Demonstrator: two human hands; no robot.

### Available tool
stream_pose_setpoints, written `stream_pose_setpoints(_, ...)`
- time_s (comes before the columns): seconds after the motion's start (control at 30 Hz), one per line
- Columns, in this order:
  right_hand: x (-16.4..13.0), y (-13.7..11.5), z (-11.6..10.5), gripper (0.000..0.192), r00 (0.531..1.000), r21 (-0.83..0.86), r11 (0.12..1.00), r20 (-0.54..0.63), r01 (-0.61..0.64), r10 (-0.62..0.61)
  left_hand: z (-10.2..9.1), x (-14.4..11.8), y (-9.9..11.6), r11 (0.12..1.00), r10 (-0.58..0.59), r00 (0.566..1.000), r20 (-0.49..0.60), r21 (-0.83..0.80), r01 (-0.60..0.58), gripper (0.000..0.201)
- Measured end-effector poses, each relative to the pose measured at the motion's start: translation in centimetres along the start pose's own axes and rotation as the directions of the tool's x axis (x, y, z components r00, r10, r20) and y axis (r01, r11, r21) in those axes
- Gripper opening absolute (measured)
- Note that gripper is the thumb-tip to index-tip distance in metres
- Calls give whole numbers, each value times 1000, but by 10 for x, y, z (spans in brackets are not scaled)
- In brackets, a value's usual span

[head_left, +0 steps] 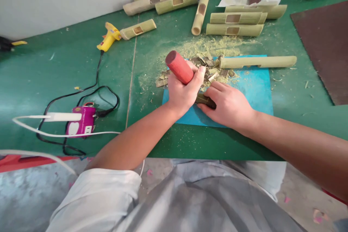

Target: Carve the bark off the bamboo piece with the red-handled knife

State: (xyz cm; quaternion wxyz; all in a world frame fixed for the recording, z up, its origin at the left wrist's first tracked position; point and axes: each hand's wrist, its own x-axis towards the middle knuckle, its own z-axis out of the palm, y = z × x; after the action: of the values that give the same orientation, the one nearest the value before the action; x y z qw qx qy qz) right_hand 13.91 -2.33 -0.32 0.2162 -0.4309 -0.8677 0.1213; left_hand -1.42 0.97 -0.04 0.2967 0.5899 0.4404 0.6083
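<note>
On the blue mat (255, 90) at table centre: left hand (182, 92) fisted tight around a red cylindrical handle (178, 66), handle tilted up and away to the left, its lower end hidden in the grip. Right hand (227, 103) lies flat-ish, fingers curled over a small dark piece (204, 100) pinned against the mat, just beside and touching the left hand; whether the fingers close fully around it, can't tell. Just beyond the hands: heap of bamboo chips (210, 70) and sawdust, touching the near end of a long bamboo tube (258, 62) lying across the mat's far edge. Further back, well apart: several cut bamboo sections with rectangular windows (235, 23). Left side of the green table (67, 65): yellow glue gun (108, 37), black cable running to a purple power strip (81, 122) with a white plug in it. Dark brown board (323, 47) at far right.
</note>
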Motion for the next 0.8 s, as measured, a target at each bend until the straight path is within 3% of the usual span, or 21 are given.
stream_pose_setpoints(0.27,1,3,-1,14,1000,63,998,28,-5,3,-1,-4,2,994,74,993,87,78,-81,39)
stream_pose_setpoints(0.4,2,2,-1,13,999,94,996,32,6,-9,3,-1,6,997,-49,997,52,-62,52,46)
stream_pose_setpoints(0.53,3,4,-4,15,999,98,995,52,0,-5,2,2,5,939,-219,969,112,-244,240,49)
stream_pose_setpoints(0.7,3,5,-6,13,999,73,997,43,5,-8,3,2,-5,964,-190,980,-64,-200,174,51)
stream_pose_setpoints(0.8,3,4,-5,14,999,53,999,41,1,-4,4,2,-6,974,-173,981,-87,-164,157,47)
